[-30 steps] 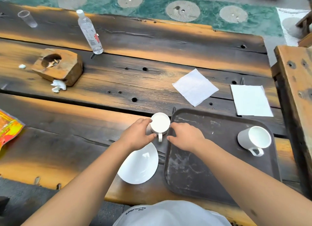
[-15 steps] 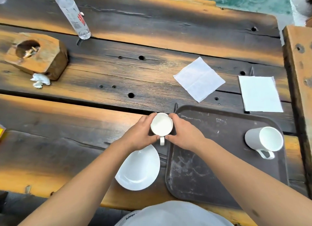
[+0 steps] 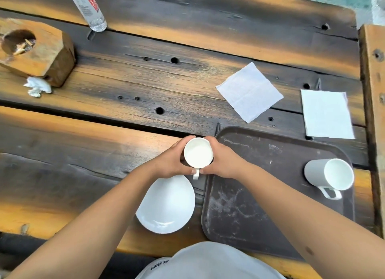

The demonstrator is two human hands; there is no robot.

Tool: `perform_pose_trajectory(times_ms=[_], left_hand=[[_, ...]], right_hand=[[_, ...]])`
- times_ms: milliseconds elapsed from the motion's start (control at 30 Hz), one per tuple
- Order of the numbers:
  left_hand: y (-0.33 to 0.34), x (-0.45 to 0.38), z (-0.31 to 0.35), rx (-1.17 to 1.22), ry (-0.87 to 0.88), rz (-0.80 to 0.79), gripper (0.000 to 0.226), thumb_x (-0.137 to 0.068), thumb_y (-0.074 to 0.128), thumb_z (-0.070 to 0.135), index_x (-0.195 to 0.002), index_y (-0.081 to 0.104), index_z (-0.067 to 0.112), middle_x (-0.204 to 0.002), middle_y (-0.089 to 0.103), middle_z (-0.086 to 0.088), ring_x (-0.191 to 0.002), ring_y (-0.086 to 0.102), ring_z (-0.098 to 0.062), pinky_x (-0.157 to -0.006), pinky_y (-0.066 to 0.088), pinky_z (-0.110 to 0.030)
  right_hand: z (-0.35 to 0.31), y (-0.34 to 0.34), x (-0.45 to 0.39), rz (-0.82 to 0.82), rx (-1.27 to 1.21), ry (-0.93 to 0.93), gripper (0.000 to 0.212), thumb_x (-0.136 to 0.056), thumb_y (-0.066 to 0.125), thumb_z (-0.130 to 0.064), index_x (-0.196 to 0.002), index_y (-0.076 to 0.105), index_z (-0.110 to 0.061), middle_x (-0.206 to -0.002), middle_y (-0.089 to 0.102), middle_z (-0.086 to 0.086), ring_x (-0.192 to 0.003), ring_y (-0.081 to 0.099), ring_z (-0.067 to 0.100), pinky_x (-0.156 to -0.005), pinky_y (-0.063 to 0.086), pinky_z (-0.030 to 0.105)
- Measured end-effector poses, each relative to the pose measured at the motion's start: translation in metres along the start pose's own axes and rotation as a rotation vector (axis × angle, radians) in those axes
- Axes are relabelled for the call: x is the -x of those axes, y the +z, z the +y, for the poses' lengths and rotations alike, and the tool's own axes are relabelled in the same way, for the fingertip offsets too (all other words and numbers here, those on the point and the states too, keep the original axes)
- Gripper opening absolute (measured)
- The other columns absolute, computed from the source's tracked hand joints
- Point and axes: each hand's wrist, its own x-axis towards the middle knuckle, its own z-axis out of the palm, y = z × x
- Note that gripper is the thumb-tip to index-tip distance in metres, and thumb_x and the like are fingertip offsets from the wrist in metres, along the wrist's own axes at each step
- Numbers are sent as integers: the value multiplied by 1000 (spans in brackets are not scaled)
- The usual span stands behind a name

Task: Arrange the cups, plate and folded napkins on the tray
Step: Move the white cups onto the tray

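Note:
A white cup [image 3: 198,152] sits just left of the dark tray [image 3: 260,187], its handle pointing toward me. My left hand [image 3: 169,162] and my right hand [image 3: 224,161] curl round its sides and hold it between them. A second white cup [image 3: 330,177] stands on the tray's right side. A white plate [image 3: 166,203] lies on the wooden table left of the tray, partly under my left wrist. Two white napkins lie beyond the tray: a square napkin [image 3: 249,92] and a rectangular napkin [image 3: 327,114].
A wooden block ashtray [image 3: 39,51] with crumpled tissue [image 3: 37,86] beside it stands at the far left. A clear water bottle [image 3: 87,7] is at the back. A wooden bench edge [image 3: 373,91] runs along the right.
Both hands closed in around the cup beside the tray, and the cup now looks slightly raised. The camera has tilted down and closer.

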Motion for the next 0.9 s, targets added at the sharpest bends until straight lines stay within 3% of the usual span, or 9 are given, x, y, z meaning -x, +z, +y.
perform_pose_trajectory(times_ms=[100, 267, 400, 533, 700, 900], left_hand=[[1, -2, 0, 20, 14, 27, 94, -65, 84, 9, -142, 34, 30, -131, 52, 1, -121, 52, -15, -99, 47, -31], [-2, 4, 0, -20, -5, 110, 91, -57, 86, 21, -130, 42, 52, -114, 64, 16, -110, 59, -9, -95, 50, -32], [-3, 15, 3, -33, 13, 145, 88, -56, 88, 22, -122, 44, 61, -108, 66, 24, -101, 63, -1, -84, 51, -22], [-2, 25, 9, -2, 51, 169, 84, -60, 89, 21, -125, 48, 53, -112, 65, 24, -100, 63, 0, -80, 49, -15], [6, 27, 19, 1, 88, 159, 81, -65, 88, 17, -126, 49, 52, -109, 66, 22, -89, 65, 2, -74, 48, -14], [30, 12, 35, -13, 128, 111, 80, -67, 90, 22, -129, 48, 48, -112, 65, 26, -94, 62, 6, -75, 46, -9]], right_hand=[[1, 0, -2, -20, -27, 14, 93, -69, 85, -27, -142, 27, -28, -130, 54, 3, -116, 50, 24, -94, 45, 40], [6, 2, 1, 25, -162, -30, 86, -66, 85, -25, -135, 37, -43, -124, 54, -13, -115, 50, 14, -90, 40, 28], [3, 6, 8, 24, -292, -59, 81, -65, 84, -29, -123, 37, -61, -126, 51, -24, -121, 49, 9, -98, 44, 32], [2, 8, 16, 10, -324, -119, 85, -67, 83, -25, -128, 35, -61, -130, 50, -25, -125, 48, 6, -106, 43, 40], [12, 6, 30, 61, -391, -102, 91, -71, 85, -22, -143, 34, -42, -137, 52, -14, -124, 52, 9, -105, 45, 41], [30, -4, 52, 136, -373, -52, 98, -63, 81, -52, -143, 24, -53, -142, 45, -21, -131, 43, 8, -108, 41, 41]])
